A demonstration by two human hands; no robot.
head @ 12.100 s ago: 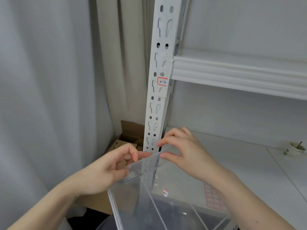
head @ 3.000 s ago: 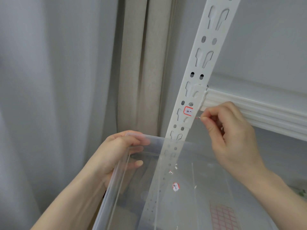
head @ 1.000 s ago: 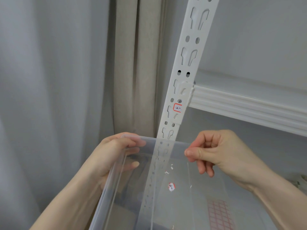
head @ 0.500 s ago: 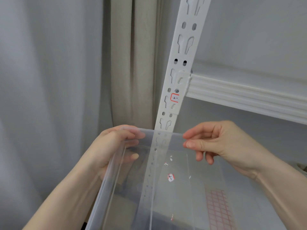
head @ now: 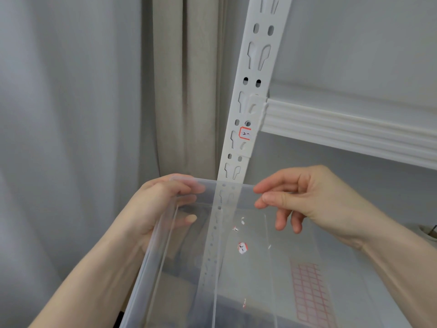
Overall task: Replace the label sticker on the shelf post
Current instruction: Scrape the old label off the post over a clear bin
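Your left hand grips the clear bin rim; your right hand pinches its far edge. The red-bordered label on the shelf post reads "2-", partly torn.

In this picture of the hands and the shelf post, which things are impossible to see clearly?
Head view only:
- Red-bordered label sticker on the white slotted metal shelf post: right part gone, writing too small.
- Post's lower part: blurred behind the clear plastic box.
- Red grid sticker sheet: hazy through the box.
- Right hand thumb and finger pinch: any scrap there too small to tell.
- Left hand: fingertips behind the wall.
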